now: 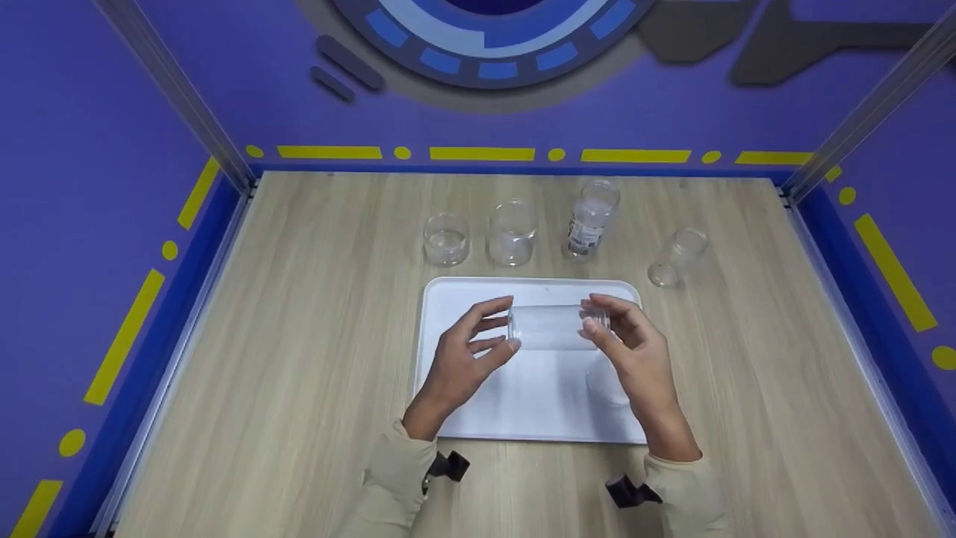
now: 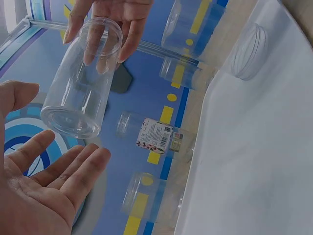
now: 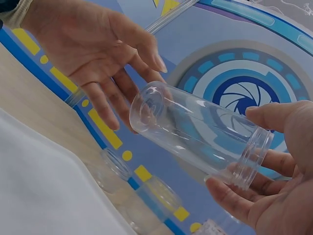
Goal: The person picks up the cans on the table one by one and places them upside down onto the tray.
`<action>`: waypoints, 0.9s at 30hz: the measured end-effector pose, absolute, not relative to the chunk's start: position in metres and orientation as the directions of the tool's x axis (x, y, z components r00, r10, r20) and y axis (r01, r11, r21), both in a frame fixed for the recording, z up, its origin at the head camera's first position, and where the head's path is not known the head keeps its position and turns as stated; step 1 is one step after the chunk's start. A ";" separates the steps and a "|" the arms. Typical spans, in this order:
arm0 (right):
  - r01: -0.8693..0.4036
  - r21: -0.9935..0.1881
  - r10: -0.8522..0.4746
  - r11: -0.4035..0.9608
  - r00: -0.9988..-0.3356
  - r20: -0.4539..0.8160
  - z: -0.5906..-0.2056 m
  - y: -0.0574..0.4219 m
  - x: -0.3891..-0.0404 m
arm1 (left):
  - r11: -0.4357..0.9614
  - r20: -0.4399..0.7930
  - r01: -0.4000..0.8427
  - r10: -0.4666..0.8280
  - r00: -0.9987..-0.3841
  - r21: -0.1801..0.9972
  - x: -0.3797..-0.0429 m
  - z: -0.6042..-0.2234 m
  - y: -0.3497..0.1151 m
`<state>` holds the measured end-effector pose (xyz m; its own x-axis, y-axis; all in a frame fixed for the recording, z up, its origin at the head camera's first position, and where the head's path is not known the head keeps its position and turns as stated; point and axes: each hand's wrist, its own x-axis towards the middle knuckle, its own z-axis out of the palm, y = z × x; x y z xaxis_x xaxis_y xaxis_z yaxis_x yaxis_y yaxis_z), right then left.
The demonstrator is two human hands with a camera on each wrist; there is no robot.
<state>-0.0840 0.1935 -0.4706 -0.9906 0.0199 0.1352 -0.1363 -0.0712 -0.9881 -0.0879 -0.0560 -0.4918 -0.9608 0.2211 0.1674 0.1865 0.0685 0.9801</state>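
We see the left hand (image 1: 461, 362) loosely spread at the base of a clear jar (image 1: 549, 327), whose neck the right hand (image 1: 642, 360) grips. Beyond both, on a wood-grain table (image 1: 314, 299) before a blue wall (image 1: 231, 97), a bottle (image 1: 597, 205) bears a barcoded label (image 2: 154, 135) we cannot read.

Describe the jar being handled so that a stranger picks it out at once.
Start at the white tray on the wood-grain table. Above it, find the clear cylindrical jar whose threaded end the right hand grips, with the left hand beside its base. Unlike the clear containers standing beyond the tray, it is held sideways, off the table.
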 end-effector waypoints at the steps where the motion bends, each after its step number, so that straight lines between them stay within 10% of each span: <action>1: -0.135 -0.988 0.014 -0.079 -0.991 0.135 -0.471 0.193 -0.084 | 0.056 0.169 0.185 0.221 -0.961 0.981 -0.087 -0.491 -0.056; 27: -0.127 -0.992 -0.028 0.015 -0.992 0.126 -0.470 0.186 -0.078 | -0.098 0.215 0.201 0.163 -0.963 0.975 -0.080 -0.484 -0.057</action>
